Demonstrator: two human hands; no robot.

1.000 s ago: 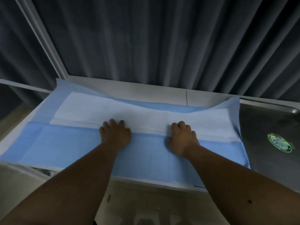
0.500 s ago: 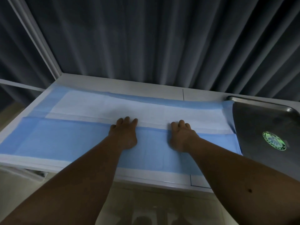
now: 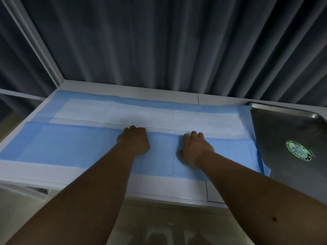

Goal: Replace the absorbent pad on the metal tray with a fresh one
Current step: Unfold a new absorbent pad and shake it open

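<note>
On white counter (image 3: 177,193), blue pad (image 3: 74,147) lies part-folded, just L of metal tray (image 3: 286,128), not on it. L hand (image 3: 134,142) and R hand (image 3: 195,145) curl fingers at fold edge; grip vs press: can't tell. Risk: uneven pull skews or creases pad.

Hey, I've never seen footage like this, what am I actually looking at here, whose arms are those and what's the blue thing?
There is no machine here. The picture comes from a camera worn on a person's head, looking forward and down, so the two bare arms are the wearer's own. The left hand and right hand both lie on a blue and white absorbent pad, spread over a white counter. The fingers of both hands curl at the edge of the blue flap folded over the pad's white side; whether they pinch it is hard to tell. To the right sits a metal tray bearing a round green sticker. Dark curtains hang behind.
</note>
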